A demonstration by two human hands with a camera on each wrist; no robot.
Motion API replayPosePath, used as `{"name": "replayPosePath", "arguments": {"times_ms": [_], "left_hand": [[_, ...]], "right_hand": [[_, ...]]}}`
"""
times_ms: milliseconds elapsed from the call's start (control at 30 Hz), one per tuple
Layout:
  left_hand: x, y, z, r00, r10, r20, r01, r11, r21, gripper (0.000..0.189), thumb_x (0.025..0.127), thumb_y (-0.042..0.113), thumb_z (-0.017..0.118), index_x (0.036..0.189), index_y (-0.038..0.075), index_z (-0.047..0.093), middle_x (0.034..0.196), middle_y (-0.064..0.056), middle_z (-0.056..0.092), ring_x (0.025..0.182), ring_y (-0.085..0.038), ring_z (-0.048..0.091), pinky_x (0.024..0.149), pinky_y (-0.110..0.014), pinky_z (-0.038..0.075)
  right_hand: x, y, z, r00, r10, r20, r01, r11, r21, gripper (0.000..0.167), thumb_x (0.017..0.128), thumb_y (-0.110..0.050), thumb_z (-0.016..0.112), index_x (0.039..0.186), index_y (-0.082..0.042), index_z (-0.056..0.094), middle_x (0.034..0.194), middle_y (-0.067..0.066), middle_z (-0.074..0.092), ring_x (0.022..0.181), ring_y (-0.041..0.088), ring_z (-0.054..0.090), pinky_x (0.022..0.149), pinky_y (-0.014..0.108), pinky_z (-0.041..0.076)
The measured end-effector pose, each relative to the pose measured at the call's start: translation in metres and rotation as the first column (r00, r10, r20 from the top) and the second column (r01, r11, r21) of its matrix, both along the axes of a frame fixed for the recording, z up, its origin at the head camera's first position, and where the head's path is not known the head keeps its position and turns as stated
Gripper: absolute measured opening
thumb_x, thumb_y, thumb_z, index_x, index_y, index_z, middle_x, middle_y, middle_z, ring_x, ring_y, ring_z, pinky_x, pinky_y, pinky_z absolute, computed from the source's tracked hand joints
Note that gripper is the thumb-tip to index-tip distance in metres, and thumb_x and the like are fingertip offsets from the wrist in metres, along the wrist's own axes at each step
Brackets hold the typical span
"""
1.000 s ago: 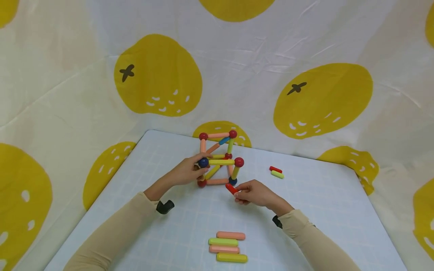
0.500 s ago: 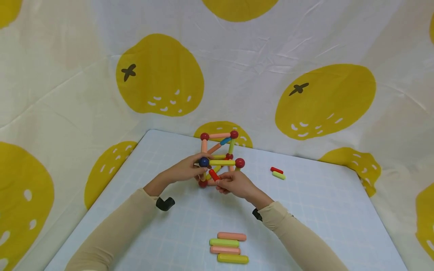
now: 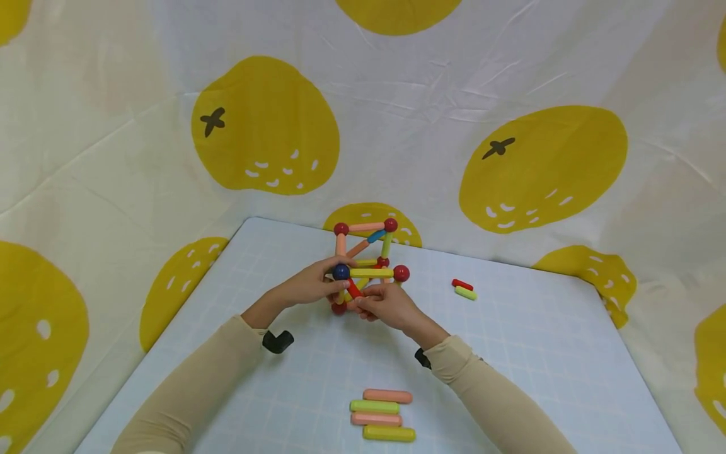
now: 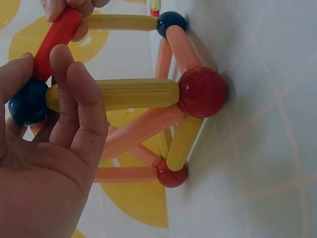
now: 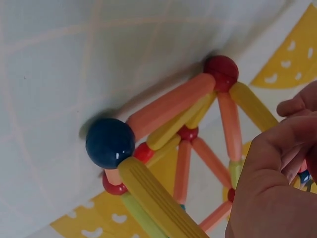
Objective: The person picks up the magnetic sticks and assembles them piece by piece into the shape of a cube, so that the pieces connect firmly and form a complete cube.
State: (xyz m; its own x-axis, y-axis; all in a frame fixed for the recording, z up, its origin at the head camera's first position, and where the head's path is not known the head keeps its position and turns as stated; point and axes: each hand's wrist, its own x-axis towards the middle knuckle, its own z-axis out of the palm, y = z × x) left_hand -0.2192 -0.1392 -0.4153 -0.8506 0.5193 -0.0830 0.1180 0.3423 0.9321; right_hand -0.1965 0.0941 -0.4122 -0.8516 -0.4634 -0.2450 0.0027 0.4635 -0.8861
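A box-shaped frame of coloured rods and balls, a magnetic stick-and-ball toy by its look, stands on the table; a red ball [image 3: 401,273] marks its near upper right corner. My left hand [image 3: 309,284] grips the upper left corner, fingers around a blue ball [image 4: 25,101] and beside the upright yellow rod [image 4: 141,94]. My right hand [image 3: 391,307] pinches the lower end of a red rod [image 3: 354,289], which slants across the front of the frame. In the left wrist view the rod's other end meets the blue ball. In the right wrist view my right hand [image 5: 280,183] mostly hides the red rod.
Pink, light green and yellow rods [image 3: 389,433] lie in a stack near the table's front. A short red piece [image 3: 462,284] and a light green piece [image 3: 466,293] lie to the right. Behind the table [image 3: 544,353] hangs a fruit-patterned cloth [image 3: 397,157].
My right hand has carried the red rod left and up from beside the frame's lower right corner to the blue ball. My left hand has kept its grip.
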Motion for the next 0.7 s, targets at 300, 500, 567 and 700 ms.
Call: {"name": "replayPosePath", "arguments": {"times_ms": [300, 500, 567, 700], "left_hand": [[0.000, 0.002, -0.001, 1.000, 0.016, -0.019, -0.017, 0.999, -0.039, 0.045, 0.102, 0.020, 0.063, 0.145, 0.024, 0.050, 0.130, -0.015, 0.054, 0.080, -0.023, 0.065, 0.076, -0.032, 0.059], [-0.002, 0.001, -0.004, 1.000, 0.013, -0.012, -0.013, 0.999, -0.032, 0.044, 0.103, 0.019, 0.062, 0.145, 0.023, 0.049, 0.119, -0.016, 0.057, 0.079, -0.023, 0.064, 0.075, -0.035, 0.059], [-0.004, 0.000, -0.004, 1.000, 0.006, -0.017, -0.006, 1.000, -0.022, 0.045, 0.103, 0.017, 0.061, 0.146, 0.021, 0.048, 0.116, -0.017, 0.057, 0.079, -0.024, 0.064, 0.074, -0.035, 0.058], [-0.005, 0.001, -0.004, 1.000, -0.005, -0.015, 0.005, 1.000, -0.023, 0.048, 0.103, 0.018, 0.061, 0.148, 0.017, 0.046, 0.115, -0.016, 0.056, 0.078, -0.023, 0.063, 0.073, -0.032, 0.058]], "right_hand": [[0.004, 0.015, -0.003, 0.998, 0.058, -0.005, -0.058, 0.996, 0.070, 0.032, 0.101, -0.029, 0.066, 0.119, -0.004, 0.071, 0.098, 0.016, 0.076, 0.082, 0.024, 0.069, 0.074, 0.027, 0.058], [0.015, 0.053, -0.016, 0.981, 0.190, 0.039, -0.194, 0.962, 0.192, 0.032, 0.101, -0.031, 0.064, 0.121, -0.006, 0.070, 0.096, 0.007, 0.075, 0.080, 0.017, 0.068, 0.072, 0.027, 0.055], [0.019, 0.067, -0.021, 0.979, 0.201, 0.045, -0.206, 0.953, 0.222, 0.031, 0.100, -0.031, 0.066, 0.120, -0.007, 0.070, 0.093, 0.005, 0.074, 0.078, 0.015, 0.066, 0.072, 0.027, 0.055], [0.030, 0.093, -0.030, 0.978, 0.203, 0.053, -0.209, 0.939, 0.274, 0.026, 0.099, -0.030, 0.067, 0.117, -0.011, 0.071, 0.086, 0.000, 0.071, 0.075, 0.014, 0.064, 0.070, 0.027, 0.053]]}}
